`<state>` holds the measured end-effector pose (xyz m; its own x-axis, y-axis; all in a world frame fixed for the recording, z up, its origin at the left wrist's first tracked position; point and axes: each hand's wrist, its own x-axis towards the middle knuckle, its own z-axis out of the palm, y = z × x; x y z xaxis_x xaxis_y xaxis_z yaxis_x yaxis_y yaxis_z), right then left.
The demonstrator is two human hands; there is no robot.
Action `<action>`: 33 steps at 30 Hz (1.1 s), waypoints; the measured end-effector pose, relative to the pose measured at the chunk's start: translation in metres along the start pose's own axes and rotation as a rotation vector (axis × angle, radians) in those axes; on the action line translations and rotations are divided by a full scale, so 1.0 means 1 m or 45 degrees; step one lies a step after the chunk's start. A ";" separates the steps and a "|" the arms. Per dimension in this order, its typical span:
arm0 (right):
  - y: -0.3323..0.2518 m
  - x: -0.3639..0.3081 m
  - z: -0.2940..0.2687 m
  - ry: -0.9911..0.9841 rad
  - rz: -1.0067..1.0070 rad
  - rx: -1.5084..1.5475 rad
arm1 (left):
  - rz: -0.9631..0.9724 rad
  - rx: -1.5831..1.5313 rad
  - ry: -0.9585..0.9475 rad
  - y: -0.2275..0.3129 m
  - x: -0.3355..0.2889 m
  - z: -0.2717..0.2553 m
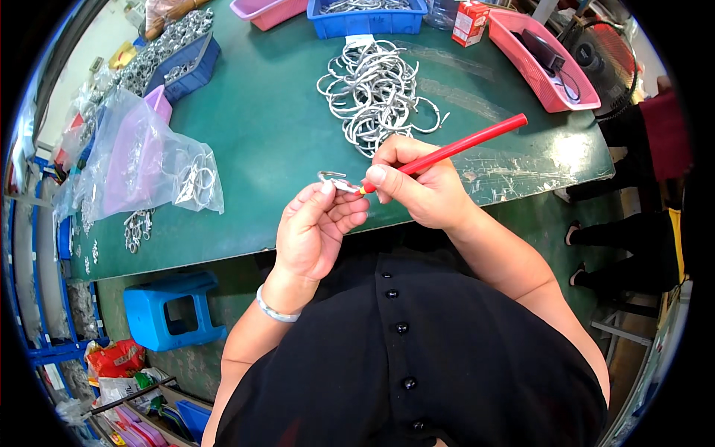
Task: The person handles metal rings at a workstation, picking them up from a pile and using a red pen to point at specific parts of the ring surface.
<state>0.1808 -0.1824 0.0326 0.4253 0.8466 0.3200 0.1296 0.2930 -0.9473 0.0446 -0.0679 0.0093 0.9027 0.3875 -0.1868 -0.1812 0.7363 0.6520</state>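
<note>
Between the thumb and fingers of my left hand [316, 223] is a small silvery metal piece with a bent wire end [337, 179]; its exact kind is too small to tell. My right hand [428, 186] grips a long red pen-like stick [477, 140] with a yellow band near its tip. That tip meets the metal piece, or comes very close to it. Just beyond my hands, a heap of silvery metal rings [376, 86] lies on the green table [268, 119]; one ring at its right side stands open.
Plastic bags [149, 160] and a blue bin [182, 71] of metal parts occupy the left side. At the back are a blue tray [369, 24] and a red-and-white carton [470, 24]. A pink basket [547, 63] stands right, near a fan [603, 63]. Below left is a blue stool [173, 309].
</note>
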 end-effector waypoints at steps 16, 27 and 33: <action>0.001 0.004 -0.001 0.070 0.077 0.096 | 0.045 0.015 0.075 0.002 -0.003 0.006; 0.008 0.006 0.001 0.116 0.027 0.105 | 0.071 0.086 0.071 -0.001 -0.004 0.004; 0.012 0.009 -0.001 0.315 -0.079 0.185 | 0.077 0.043 0.083 0.000 -0.003 0.003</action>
<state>0.1869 -0.1720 0.0244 0.6286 0.6959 0.3473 0.0405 0.4166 -0.9082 0.0429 -0.0710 0.0122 0.8629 0.4671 -0.1930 -0.2205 0.6916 0.6878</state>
